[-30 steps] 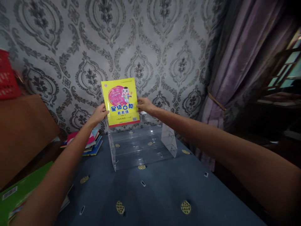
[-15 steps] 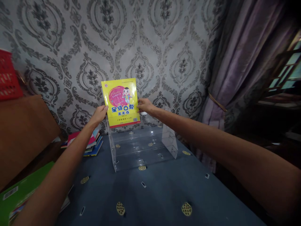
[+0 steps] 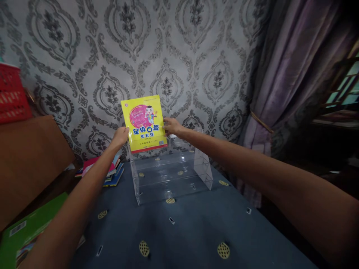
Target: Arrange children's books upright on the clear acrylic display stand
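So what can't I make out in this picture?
In the head view:
Yellow workbook: finest cover print too small; back turned away.
Clear acrylic rack: upper part hidden behind the workbook.
Stacked books: partly hidden by the left forearm.
Red plastic basket: cut off by the left edge.

Open room over tablecloth (image 3: 179, 243) before transparent rack (image 3: 203, 170); book stack (image 3: 114, 178) obstructs left, wall (image 3: 193, 56) bars rear.

Dimly lit room, grey damask-patterned wall (image 3: 193, 61), purple curtain (image 3: 291, 74) (tied back), window (image 3: 347, 85) at right
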Available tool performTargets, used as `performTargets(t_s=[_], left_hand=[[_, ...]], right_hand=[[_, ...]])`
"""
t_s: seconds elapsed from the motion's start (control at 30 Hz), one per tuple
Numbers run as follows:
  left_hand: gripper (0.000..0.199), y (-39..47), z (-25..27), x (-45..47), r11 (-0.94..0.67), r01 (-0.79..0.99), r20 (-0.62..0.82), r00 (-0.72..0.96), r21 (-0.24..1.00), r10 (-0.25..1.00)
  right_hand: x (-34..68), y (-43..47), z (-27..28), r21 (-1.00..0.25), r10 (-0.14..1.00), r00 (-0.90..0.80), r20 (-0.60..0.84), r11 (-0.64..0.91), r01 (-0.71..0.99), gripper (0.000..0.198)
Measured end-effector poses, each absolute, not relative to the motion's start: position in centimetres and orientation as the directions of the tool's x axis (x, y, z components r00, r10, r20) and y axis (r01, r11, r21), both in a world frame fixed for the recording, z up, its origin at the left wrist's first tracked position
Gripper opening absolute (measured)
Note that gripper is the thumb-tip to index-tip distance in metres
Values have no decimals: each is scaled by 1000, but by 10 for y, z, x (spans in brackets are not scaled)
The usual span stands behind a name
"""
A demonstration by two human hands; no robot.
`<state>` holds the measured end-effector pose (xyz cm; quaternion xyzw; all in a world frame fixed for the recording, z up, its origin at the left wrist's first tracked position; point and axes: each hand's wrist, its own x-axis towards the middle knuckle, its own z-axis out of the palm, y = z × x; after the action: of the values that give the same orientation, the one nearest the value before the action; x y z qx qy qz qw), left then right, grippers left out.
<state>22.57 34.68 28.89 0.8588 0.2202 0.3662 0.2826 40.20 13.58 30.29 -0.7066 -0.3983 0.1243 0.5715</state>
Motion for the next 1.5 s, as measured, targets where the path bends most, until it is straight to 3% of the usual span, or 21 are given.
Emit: performTargets(t_s=[0.4, 1.23, 1.5], left_hand=[[30, 332, 289, 222, -794, 186, 609, 549, 579, 572], [30, 345, 286, 220, -729, 101, 519, 637, 677, 570], [30, 344, 284, 216, -694, 57, 498, 656, 717, 568]], right_hand=[[407, 140, 296, -909, 652, 684, 328, 21, 416, 24], [408, 141, 293, -899, 675, 654, 342, 31, 437, 22], [406, 143, 297, -886, 682, 643, 348, 14, 464, 35]])
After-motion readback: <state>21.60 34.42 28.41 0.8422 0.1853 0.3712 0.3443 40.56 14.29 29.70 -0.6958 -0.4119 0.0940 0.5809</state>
